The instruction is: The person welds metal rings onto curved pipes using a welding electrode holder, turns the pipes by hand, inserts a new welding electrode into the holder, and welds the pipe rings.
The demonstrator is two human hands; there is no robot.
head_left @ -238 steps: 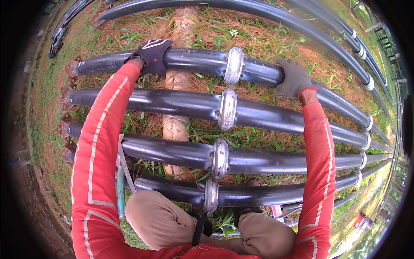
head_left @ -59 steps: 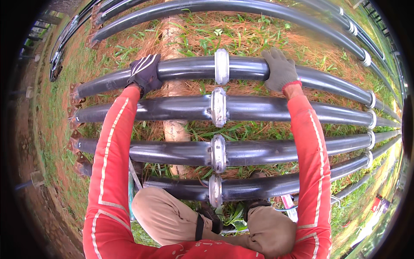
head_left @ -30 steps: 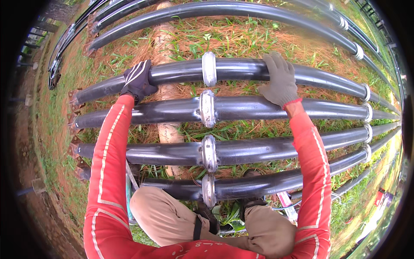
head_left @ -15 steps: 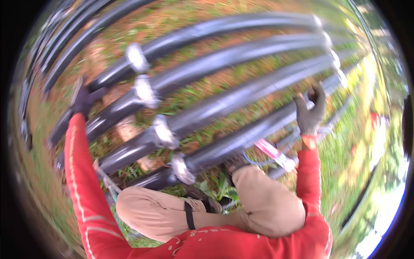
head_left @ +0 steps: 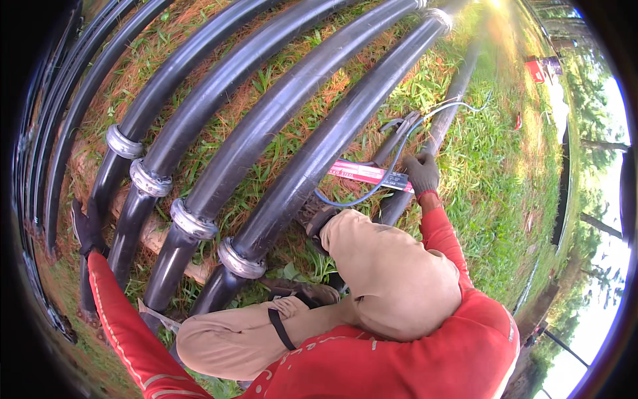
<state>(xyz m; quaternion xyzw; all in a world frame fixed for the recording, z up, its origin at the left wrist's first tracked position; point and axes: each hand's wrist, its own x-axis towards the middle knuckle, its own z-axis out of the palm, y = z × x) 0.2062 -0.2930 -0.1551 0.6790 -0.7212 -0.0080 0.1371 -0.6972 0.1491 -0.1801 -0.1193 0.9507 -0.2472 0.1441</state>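
Several long black pipes (head_left: pixel 286 120) lie side by side before me, each with a silver ring coupling (head_left: pixel 240 258) near its close end. My left hand (head_left: pixel 88 229), in a dark glove, rests against the leftmost of these pipes, fingers stretched and thumb apart. Over to the right, my right hand (head_left: pixel 423 174) wears a grey glove and is at the end of a slim pink and white package (head_left: pixel 362 171). Its fingers are bent but apart; I see no grip on the package. A blue cable (head_left: pixel 355 202) loops around the package, beside a dark clamp-like tool (head_left: pixel 399 130).
Another dark pipe (head_left: pixel 458 86) lies in the grass beyond my right hand. A wooden beam (head_left: pixel 151 233) runs under the coupled pipes. More thin pipes (head_left: pixel 73 113) are stacked at far left. A red box-like thing (head_left: pixel 535 70) stands far right, with trees behind.
The view has turned to the right. My right hand has come down from above the nearest coupled pipe to the package's end. My left hand stays by the leftmost pipe.
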